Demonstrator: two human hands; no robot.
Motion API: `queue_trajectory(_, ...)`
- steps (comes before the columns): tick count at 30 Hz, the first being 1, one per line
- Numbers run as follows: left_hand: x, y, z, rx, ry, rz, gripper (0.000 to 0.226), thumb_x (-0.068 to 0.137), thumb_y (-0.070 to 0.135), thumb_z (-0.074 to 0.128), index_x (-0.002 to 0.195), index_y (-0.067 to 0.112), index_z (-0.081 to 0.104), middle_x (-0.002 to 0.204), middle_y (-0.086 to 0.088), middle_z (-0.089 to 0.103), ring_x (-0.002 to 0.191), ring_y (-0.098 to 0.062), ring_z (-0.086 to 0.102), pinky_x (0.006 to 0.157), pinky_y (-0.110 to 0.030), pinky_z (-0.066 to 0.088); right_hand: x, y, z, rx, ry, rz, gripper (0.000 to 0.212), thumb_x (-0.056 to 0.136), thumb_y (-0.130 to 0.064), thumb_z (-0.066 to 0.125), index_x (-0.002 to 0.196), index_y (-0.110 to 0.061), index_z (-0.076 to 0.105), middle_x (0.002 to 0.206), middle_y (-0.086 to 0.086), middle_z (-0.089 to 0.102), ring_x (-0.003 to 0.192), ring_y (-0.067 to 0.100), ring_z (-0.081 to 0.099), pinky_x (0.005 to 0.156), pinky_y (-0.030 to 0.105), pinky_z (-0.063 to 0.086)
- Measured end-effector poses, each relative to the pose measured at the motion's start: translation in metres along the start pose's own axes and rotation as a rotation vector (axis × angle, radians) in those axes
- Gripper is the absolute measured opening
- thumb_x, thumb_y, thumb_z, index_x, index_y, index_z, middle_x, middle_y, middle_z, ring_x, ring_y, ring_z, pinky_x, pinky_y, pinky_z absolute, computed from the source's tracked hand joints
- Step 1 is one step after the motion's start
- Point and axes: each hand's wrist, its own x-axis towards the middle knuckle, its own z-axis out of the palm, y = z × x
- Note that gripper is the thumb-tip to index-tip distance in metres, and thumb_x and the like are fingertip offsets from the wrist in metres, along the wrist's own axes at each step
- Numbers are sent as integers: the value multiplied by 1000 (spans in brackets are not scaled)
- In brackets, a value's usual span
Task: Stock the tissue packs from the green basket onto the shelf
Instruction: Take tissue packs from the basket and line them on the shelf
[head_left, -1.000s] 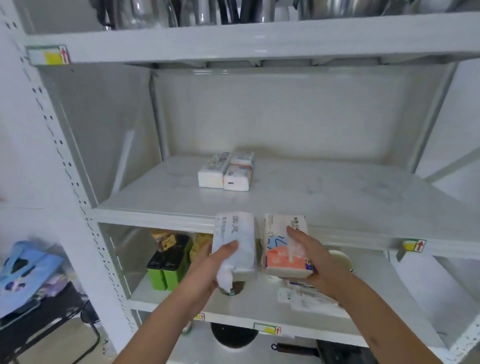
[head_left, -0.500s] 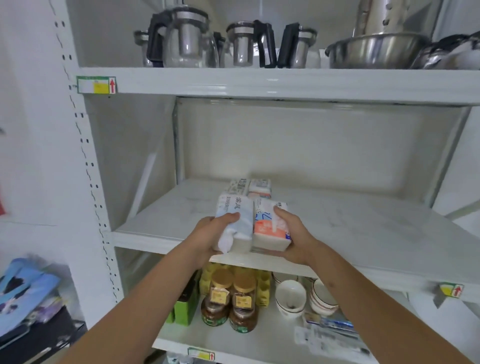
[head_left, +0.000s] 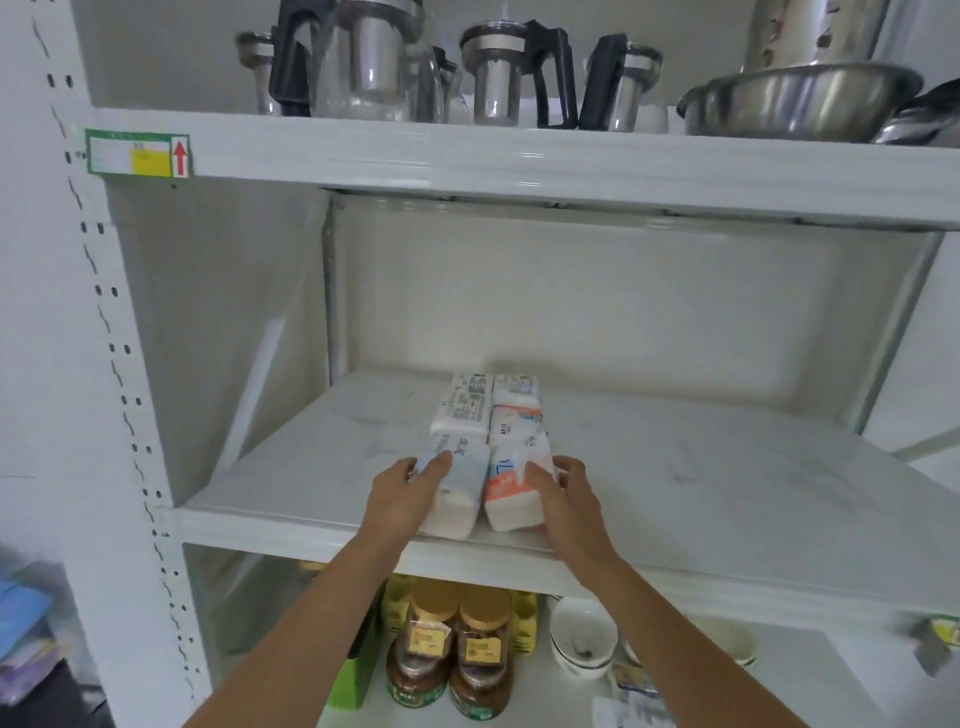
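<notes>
Two tissue packs rest side by side near the front of the white middle shelf. My left hand grips the blue-and-white pack from its left side. My right hand grips the orange-and-white pack from its right side. Directly behind them lie two earlier packs, a white printed one on the left and one with orange print on the right, touching the held packs end to end. The green basket is out of view.
The shelf above carries glass-and-steel kettles and a steel bowl. Below are brown jars, yellow boxes, a green box and white bowls. The middle shelf is bare left and right of the packs.
Both hands rose from below the shelf edge and carried the two packs forward onto the shelf, now set down against the two earlier packs. The view tilted upward.
</notes>
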Motion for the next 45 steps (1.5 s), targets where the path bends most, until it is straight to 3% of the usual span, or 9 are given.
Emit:
queue_trajectory(2, -8, 0, -4, 13, -59, 85, 34, 93, 51, 67, 113, 24, 70, 113, 3, 77, 95, -11, 73, 70, -21, 56, -6, 1, 9, -93, 93, -85, 41, 96, -51, 61, 126, -25, 52, 119, -1, 68, 89, 1, 72, 64, 13, 57)
queue_trajectory(6, -16, -13, -10, 299, -131, 296, 28, 89, 47, 73, 108, 49, 52, 106, 46, 59, 95, 29, 54, 70, 6, 41, -18, 6, 14, -321, 161, -311, 50, 96, -55, 55, 133, -21, 54, 131, 0, 53, 121, 15, 51, 101, 33, 50)
queue_trajectory(10, -13, -27, -22, 554, -99, 342, 88, 90, 47, 73, 160, 27, 25, 150, 7, 46, 136, -14, 46, 103, -21, 33, -20, 3, 9, -357, 64, -249, 77, 80, -68, 67, 141, -27, 43, 131, -8, 43, 119, 6, 49, 100, 23, 46)
queue_trajectory(14, -5, -30, -27, 561, -82, 388, 82, 89, 46, 74, 157, 29, 31, 147, 4, 56, 133, -19, 53, 108, -33, 43, -13, -2, -1, -326, -69, -99, 92, 69, -53, 90, 145, -27, 46, 136, -7, 51, 115, 6, 57, 90, 18, 49)
queue_trajectory(20, 7, -33, -17, 614, -107, 444, 76, 92, 50, 68, 155, 29, 32, 147, 2, 55, 132, -23, 54, 109, -47, 49, -13, 0, -3, -296, -93, -60, 96, 70, -30, 94, 152, -27, 42, 140, -7, 55, 122, 13, 58, 100, 26, 51)
queue_trajectory(28, 21, -32, -7, 762, -155, 408, 82, 99, 49, 57, 162, 25, 10, 166, -4, 30, 144, -27, 43, 112, -40, 41, -7, 0, 6, -320, -12, -21, 69, 77, -22, 89, 119, -26, 33, 116, -5, 58, 89, 2, 61, 60, 7, 47)
queue_trajectory(36, 18, -34, -2, 526, -157, 358, 98, 94, 33, 72, 164, 30, 3, 167, -4, 25, 149, -27, 33, 119, -44, 33, -5, -2, 8, -335, 1, -38, 68, 76, -23, 87, 117, -26, 32, 116, -3, 58, 100, 20, 63, 78, 25, 52)
queue_trajectory(41, 13, -34, 1, 472, -67, 353, 114, 89, 33, 77, 162, 34, -10, 167, 3, 11, 152, -26, 26, 118, -51, 39, -13, -3, 7, -276, 52, -169, 80, 76, -19, 86, 138, -20, 35, 132, 2, 59, 113, 20, 62, 92, 35, 56)
queue_trajectory(45, -19, -49, 3, 398, 78, 407, 105, 90, 26, 77, 161, 39, 0, 164, 10, 17, 150, -17, 30, 121, -38, 31, -30, 4, 2, -265, 175, -348, 78, 81, -12, 83, 146, -13, 39, 145, 6, 52, 129, 18, 54, 109, 35, 47)
